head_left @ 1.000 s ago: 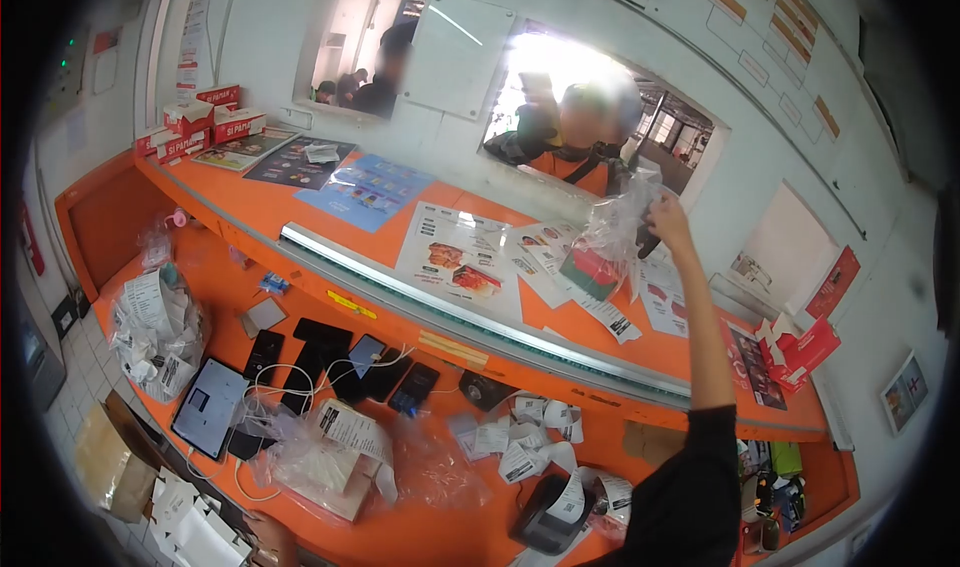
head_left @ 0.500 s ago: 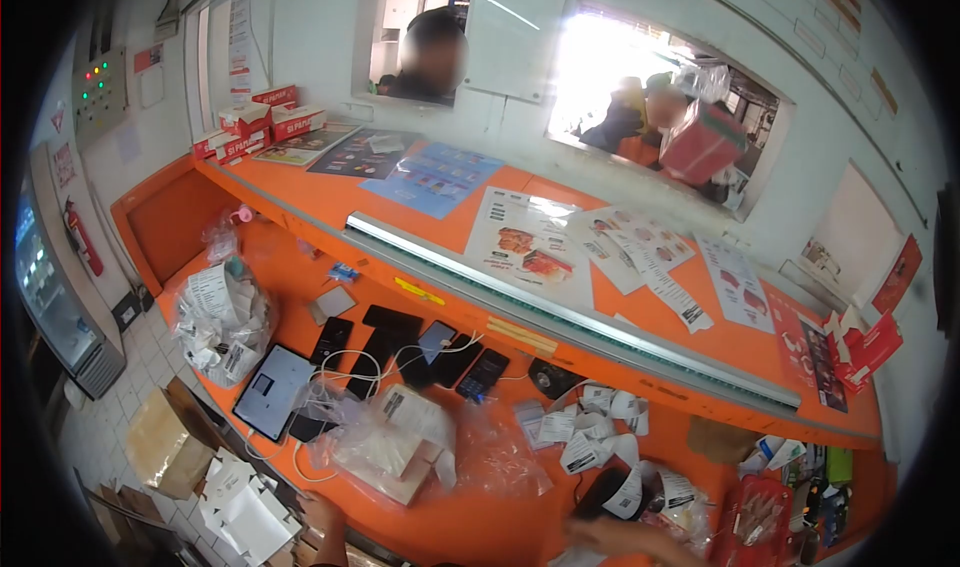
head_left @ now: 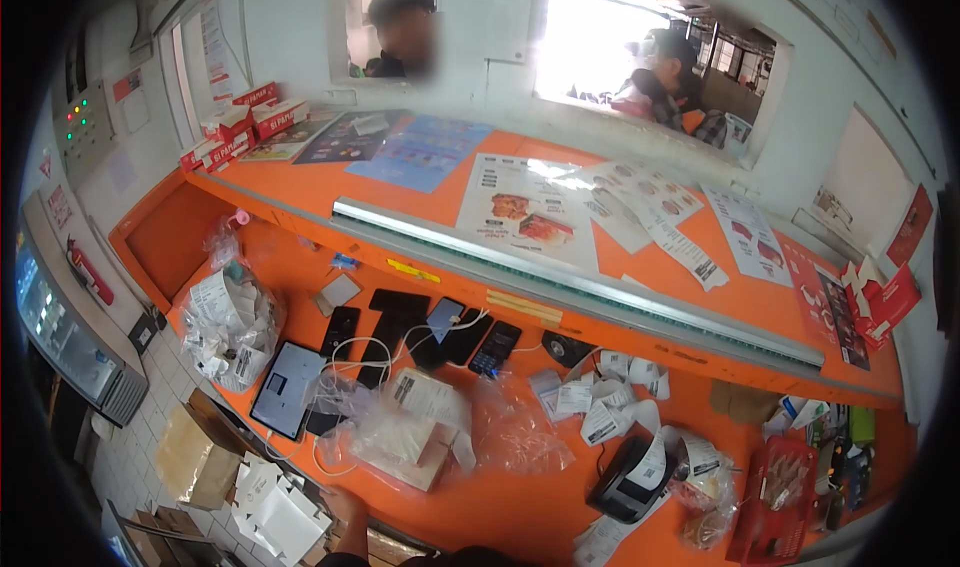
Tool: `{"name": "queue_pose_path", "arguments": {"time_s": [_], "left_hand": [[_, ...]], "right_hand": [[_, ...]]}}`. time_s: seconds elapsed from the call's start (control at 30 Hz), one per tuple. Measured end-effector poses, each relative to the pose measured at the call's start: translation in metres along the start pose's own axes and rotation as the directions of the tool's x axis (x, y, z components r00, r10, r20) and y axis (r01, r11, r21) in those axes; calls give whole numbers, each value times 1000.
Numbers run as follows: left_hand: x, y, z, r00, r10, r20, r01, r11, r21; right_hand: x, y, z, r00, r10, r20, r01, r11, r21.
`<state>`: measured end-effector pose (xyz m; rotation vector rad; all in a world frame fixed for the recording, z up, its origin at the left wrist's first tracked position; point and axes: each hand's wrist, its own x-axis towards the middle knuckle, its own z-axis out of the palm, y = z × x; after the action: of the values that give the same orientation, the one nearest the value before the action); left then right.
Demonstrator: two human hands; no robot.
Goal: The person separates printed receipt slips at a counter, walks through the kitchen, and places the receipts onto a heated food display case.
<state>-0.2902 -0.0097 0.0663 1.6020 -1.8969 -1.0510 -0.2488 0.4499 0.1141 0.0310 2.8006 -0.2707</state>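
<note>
My left hand (head_left: pixel 345 512) is at the lower edge of the orange counter (head_left: pixel 430 522), beside white cardboard pieces (head_left: pixel 275 512); its fingers are too unclear to read. My right hand is out of view. A bagged box with a receipt on it (head_left: pixel 410 447) lies right of my left hand. Further left are a tablet (head_left: pixel 288 389) and several phones, one of them a black phone (head_left: pixel 495 349), with white cables. To the right stands a black receipt printer (head_left: pixel 632 477) with long paper strips.
Printed menus (head_left: pixel 530 207) lie on the raised shelf, with red boxes (head_left: pixel 235 132) at its left end. A bag of receipts (head_left: pixel 230 327) sits at the left. A red basket (head_left: pixel 765 507) is at the right. People are visible beyond the window openings.
My right hand, earlier raised with a clear bag at the window and then low over the counter, has left the view. The bag with the red and green item has gone from the shelf.
</note>
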Motion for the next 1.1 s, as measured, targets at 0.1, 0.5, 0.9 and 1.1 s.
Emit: {"name": "queue_pose_path", "arguments": {"time_s": [0.1, 0.5, 0.9, 1.1], "left_hand": [[0, -5, 2, 1000, 21, -16, -21, 1000, 13], [-20, 36, -17, 994, -101, 29, 98, 991, 93], [-9, 9, -4, 999, -43, -14, 43, 998, 38], [-6, 8, -5, 1000, 18, 11, -18, 999, -43]], "right_hand": [[-10, -6, 5, 1000, 16, -23, -15, 1000, 14], [-83, -60, -36, 986, 54, 155, -75, 988, 133], [137, -323, -150, 833, -553, 24, 439, 687, 580], [155, -317, -103, 858, -502, -106, 433, 598, 674]]}}
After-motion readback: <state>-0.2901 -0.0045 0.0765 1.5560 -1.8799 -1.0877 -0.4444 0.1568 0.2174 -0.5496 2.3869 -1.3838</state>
